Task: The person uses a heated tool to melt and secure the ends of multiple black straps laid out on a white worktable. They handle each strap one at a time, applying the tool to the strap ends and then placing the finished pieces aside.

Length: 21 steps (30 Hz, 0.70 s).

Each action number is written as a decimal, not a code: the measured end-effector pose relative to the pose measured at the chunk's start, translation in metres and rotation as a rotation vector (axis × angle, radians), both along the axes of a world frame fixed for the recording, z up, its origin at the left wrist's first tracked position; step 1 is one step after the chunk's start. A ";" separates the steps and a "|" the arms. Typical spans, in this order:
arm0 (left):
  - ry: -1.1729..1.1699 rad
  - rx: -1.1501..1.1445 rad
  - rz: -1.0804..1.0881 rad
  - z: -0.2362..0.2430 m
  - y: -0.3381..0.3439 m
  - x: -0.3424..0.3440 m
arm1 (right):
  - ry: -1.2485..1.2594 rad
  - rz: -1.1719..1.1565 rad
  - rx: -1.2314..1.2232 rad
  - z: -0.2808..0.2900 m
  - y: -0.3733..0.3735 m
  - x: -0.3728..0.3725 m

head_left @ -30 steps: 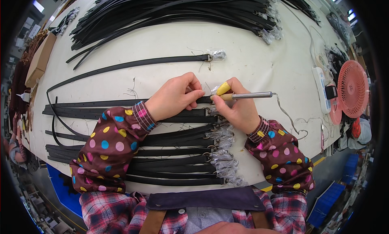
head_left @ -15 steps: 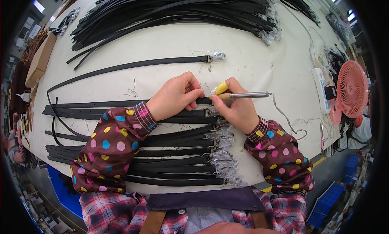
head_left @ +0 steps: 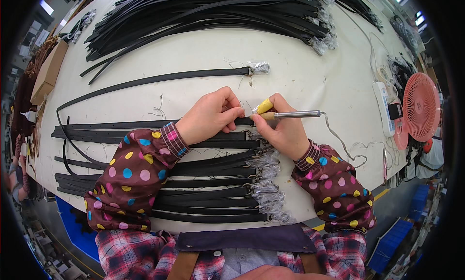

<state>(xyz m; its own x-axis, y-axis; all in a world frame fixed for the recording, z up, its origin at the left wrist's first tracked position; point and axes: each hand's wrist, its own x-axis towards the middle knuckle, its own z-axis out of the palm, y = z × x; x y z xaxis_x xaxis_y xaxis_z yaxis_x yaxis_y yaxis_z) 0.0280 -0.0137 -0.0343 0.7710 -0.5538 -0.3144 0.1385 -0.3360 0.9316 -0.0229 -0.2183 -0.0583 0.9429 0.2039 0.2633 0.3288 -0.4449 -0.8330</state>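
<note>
My left hand (head_left: 210,114) rests over the top black belt (head_left: 121,124) of the near row, thumb and forefinger pinched together by its buckle end. What the pinch holds is too small to make out. My right hand (head_left: 283,130) grips a corded pen-shaped tool (head_left: 298,114), like a soldering iron, with a tan part and a silver barrel. Its tip is hidden at the belt's end. Yellow wrapping (head_left: 264,106) covers a finger of this hand. Below lie several more black belts (head_left: 213,182), their buckles in clear plastic wrap (head_left: 266,188).
A single belt (head_left: 193,74) lies beyond my hands. Behind it is a big pile of belts (head_left: 208,18). On the right are a white power strip (head_left: 383,108), a pink fan (head_left: 421,107) and the tool's cord (head_left: 339,139). A cardboard box (head_left: 50,71) stands at left.
Both hands and the tool hold nearly the same place. At the far left edge, another person has shifted slightly.
</note>
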 end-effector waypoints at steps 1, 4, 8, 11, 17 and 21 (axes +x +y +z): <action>0.000 0.000 -0.001 0.000 0.000 0.000 | 0.002 0.002 0.001 0.000 0.000 0.000; -0.004 0.007 -0.002 0.000 0.000 0.000 | 0.015 0.007 0.002 0.001 0.000 0.000; -0.005 -0.002 0.008 0.001 0.000 0.000 | 0.016 0.006 0.016 0.001 0.000 0.000; -0.125 0.044 -0.007 0.001 0.002 -0.001 | 0.009 0.002 0.059 0.002 -0.001 0.000; -0.655 0.295 -0.149 0.001 0.004 -0.009 | -0.393 -0.002 -0.246 0.013 -0.010 0.007; -0.612 0.340 -0.140 -0.001 0.002 -0.009 | -0.297 0.051 -0.244 0.005 -0.013 0.006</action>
<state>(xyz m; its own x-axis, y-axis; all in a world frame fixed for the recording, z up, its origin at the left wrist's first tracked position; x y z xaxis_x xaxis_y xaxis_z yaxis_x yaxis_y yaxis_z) 0.0193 -0.0118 -0.0349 0.7929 -0.6090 -0.0206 -0.4418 -0.5978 0.6689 -0.0165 -0.2312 -0.0536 0.8201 0.3391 0.4609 0.5665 -0.5950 -0.5702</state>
